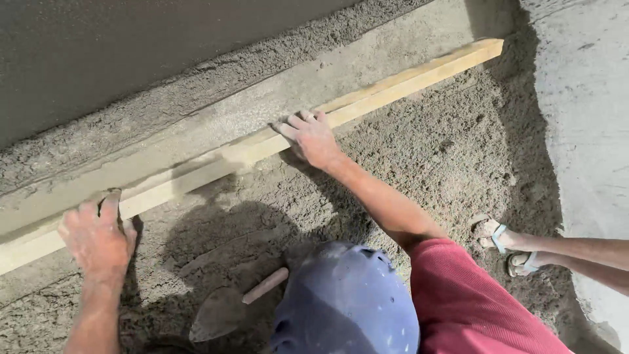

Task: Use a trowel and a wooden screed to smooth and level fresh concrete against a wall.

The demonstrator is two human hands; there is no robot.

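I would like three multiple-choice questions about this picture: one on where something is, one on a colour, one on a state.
1. Where does the trowel lie?
A. on the mortar bed below the long wooden board
B. on top of the board
C. in the right hand

2. What colour is the hard hat?
A. yellow
B. blue
C. white

3. How do the hands meet the wooden board?
A. both lifted off it
B. only one touches it
C. both pressed on it, fingers spread

Answers:
1 A: the trowel rests on the sandy mortar bed, its handle toward the hat.
2 B: the hat's shell is blue.
3 C: the left hand grips the board's near end and the right hand lies flat on its middle.
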